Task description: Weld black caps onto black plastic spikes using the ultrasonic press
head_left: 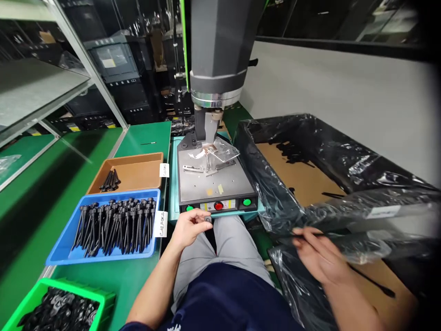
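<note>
My left hand point(189, 226) is in front of the press's control panel, thumb and fingers pinched on a small black plastic part point(207, 219). To the right, my right hand point(319, 255) is over the plastic-lined bins, slightly blurred, its fingers closed on a thin black rod point(370, 279). That rod shows beyond the hand with a wider end at lower right; its middle is hidden by the hand. The press point(220, 50) stands ahead, its head above a metal base plate point(196, 187) with small metal fixtures and clear plastic film point(223, 151).
At left, a blue tray point(65, 239) holds many black rod-like parts. Behind it, a brown tray point(144, 177) holds several more. A green bin point(106, 303) contains small black parts. At right, a box lined with black plastic point(275, 184) has black parts inside. Green and red buttons point(218, 206) line the press front.
</note>
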Available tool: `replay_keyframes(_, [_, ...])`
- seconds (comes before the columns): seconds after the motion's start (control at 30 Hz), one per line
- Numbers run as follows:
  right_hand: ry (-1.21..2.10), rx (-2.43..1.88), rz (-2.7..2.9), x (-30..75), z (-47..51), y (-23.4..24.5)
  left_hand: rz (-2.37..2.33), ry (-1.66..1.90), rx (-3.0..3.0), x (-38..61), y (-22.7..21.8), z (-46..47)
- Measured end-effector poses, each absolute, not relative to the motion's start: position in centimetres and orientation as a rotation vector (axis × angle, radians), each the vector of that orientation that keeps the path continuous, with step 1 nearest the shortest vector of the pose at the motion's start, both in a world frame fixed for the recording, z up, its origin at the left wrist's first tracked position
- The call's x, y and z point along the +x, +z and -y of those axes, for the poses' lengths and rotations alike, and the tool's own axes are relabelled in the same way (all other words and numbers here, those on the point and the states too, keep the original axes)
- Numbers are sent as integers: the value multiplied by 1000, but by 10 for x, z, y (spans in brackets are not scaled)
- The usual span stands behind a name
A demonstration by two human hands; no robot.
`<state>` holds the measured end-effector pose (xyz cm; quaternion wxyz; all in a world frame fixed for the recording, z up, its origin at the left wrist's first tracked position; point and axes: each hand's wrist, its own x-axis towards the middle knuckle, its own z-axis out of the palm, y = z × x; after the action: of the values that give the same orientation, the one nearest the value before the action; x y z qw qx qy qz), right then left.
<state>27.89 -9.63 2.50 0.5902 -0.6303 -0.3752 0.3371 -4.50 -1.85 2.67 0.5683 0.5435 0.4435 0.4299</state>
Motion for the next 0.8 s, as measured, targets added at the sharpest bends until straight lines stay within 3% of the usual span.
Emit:
replay_keyframes(0.1, [1358, -1116, 464, 228, 69, 12, -967, 1211, 1335, -32, 27, 20])
replay_keyframes(0.27, [1814, -898, 103, 154, 35, 2, -848, 1420, 1365, -23, 23, 28])
replay_keyframes(0.8, [1835, -831, -109, 145, 42, -6, -917, 1442, 1480, -21, 15, 25])
